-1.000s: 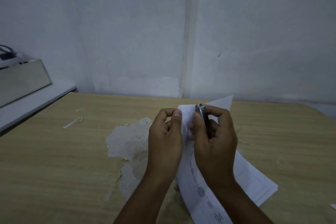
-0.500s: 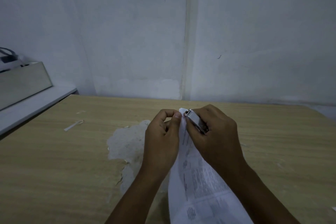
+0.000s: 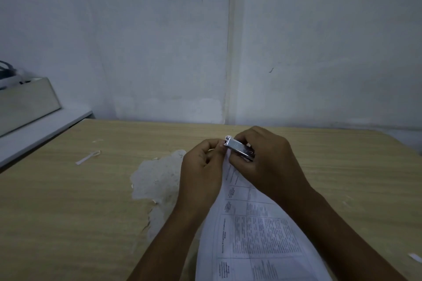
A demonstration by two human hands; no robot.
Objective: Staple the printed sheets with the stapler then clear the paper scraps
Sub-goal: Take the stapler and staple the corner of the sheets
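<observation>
Above the table (image 3: 68,201), the right hand (image 3: 267,162) clamped the stapler (image 3: 239,149) onto the top corner of the printed sheets (image 3: 255,230), while the left hand (image 3: 203,166) pinched that corner beside it. A paper scrap (image 3: 88,157) lay on the table, well left of the stapler.

A paper scrap (image 3: 88,157) lies on the table (image 3: 68,201), left of the sheets (image 3: 255,235).

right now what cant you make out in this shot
- Head view: whether a staple has gone in; the stapler and right hand cover that corner.
- Print on the sheets: too small and blurred.
- Sheets' lower end: cut off by the bottom edge.
- Left hand fingertips: curled from view.
</observation>
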